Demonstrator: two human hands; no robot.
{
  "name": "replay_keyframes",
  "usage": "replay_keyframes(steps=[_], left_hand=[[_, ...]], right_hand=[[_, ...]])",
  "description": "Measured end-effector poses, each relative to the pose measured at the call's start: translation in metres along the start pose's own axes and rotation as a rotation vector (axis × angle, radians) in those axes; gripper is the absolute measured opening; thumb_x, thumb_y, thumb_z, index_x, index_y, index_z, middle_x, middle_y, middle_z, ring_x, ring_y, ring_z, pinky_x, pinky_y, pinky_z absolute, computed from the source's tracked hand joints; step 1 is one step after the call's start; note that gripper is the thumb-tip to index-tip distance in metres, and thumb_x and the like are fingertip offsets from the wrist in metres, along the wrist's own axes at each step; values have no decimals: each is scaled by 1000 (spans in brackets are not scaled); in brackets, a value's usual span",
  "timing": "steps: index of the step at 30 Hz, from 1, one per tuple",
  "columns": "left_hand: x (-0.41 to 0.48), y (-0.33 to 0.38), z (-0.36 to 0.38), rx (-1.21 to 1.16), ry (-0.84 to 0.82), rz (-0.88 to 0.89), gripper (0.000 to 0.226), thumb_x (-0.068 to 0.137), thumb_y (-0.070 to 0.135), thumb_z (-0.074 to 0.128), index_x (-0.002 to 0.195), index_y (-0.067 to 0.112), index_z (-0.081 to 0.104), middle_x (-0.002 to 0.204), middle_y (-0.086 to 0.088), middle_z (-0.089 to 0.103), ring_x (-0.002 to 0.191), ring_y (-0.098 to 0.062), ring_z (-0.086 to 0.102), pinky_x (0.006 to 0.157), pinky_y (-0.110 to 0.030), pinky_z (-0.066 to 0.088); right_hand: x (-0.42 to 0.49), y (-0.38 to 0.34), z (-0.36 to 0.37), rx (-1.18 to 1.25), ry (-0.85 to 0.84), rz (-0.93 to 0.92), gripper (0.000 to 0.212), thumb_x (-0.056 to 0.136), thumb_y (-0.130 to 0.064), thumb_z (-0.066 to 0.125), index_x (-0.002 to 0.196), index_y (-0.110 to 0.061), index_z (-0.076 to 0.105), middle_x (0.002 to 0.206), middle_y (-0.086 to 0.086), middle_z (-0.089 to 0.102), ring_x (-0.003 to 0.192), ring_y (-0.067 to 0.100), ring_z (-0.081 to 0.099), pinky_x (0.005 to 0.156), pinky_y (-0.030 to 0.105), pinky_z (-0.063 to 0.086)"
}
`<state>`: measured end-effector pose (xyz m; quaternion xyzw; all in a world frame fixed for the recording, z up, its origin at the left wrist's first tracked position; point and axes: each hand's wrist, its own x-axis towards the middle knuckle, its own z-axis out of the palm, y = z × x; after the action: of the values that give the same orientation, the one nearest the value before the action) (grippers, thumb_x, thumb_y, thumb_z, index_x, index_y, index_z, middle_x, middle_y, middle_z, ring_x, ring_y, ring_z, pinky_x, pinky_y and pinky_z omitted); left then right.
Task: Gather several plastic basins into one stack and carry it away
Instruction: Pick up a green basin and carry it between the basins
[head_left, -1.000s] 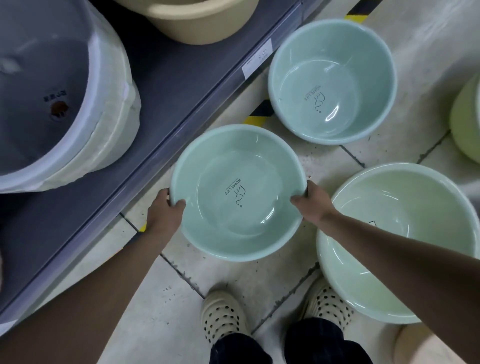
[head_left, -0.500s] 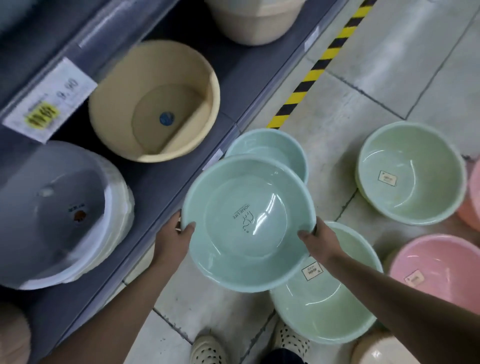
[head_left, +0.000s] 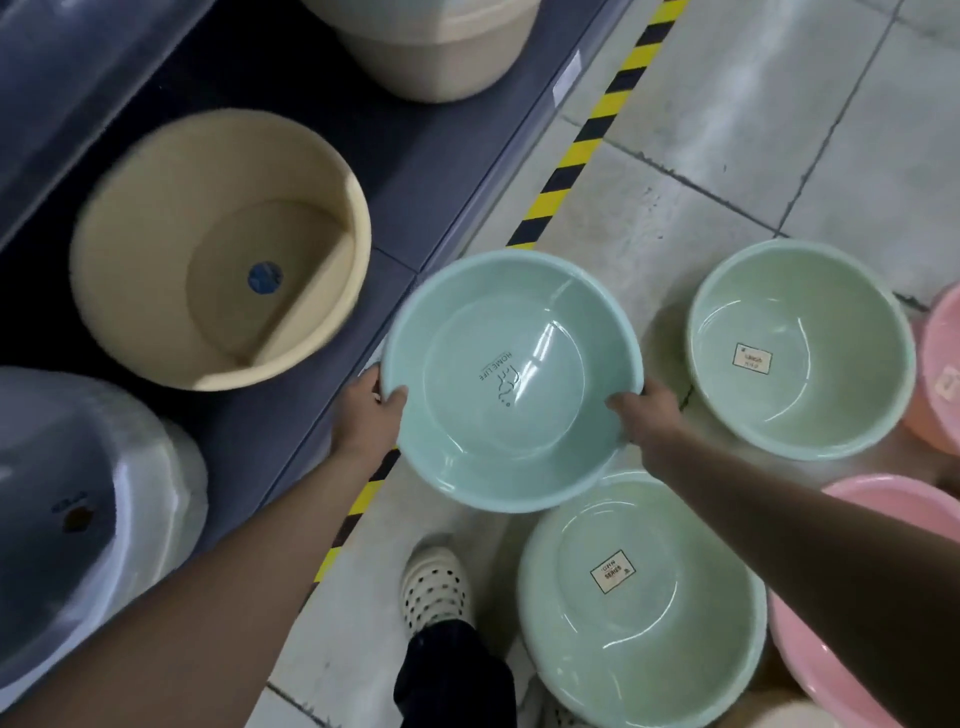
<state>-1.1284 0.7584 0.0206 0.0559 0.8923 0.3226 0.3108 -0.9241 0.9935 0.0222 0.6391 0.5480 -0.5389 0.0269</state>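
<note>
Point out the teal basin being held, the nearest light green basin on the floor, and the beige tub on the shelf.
teal basin (head_left: 511, 379), head view, inner bottom.
light green basin (head_left: 639, 618), head view, inner bottom.
beige tub (head_left: 156, 208), head view, inner wall.

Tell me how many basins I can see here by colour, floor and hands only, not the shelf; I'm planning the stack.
Teal: 1, the teal basin held at its rim by the left hand and the right hand.
Pale green: 2, the far green basin and the near green basin.
Pink: 2, the near pink basin and the far pink basin, both cut off by the frame.
Total: 5.
</note>
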Motion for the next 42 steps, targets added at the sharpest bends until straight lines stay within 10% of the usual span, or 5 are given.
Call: replay_keyframes(steps=[9,25,33,42], left_hand=[[80,-47,42,118,17,-31,6,87,22,55,90,19,59,97,-10,65,82,-29,62,64,-31,44],[107,-56,75,138,-85,-72,26,91,12,58,117,8,61,101,-1,63,93,-24,57,78,-28,43],[34,9,62,-73,-57,65,19,87,10,58,102,22,61,86,7,66,78,-16,62,66,-29,50],[-114,139,91,-82,-270,226,38,89,10,59,115,37,65,97,6,72,87,-23,67,78,-38,57]], right_hand=[[75,33,66,37,25,-58,45,87,-11,53,131,-23,56,106,4,64,92,26,61,71,33,52],[104,74,83,-55,38,-78,55,91,-17,49,143,-33,41,109,-2,59,102,29,61,92,48,54],[33,73,5,165,154,-89,39,86,-7,53,118,-28,61,88,-1,64,73,17,61,48,20,47],[-91,90,-178,306,325,-10,42,86,-10,54,122,-31,58,93,-10,66,86,18,67,70,32,56]])
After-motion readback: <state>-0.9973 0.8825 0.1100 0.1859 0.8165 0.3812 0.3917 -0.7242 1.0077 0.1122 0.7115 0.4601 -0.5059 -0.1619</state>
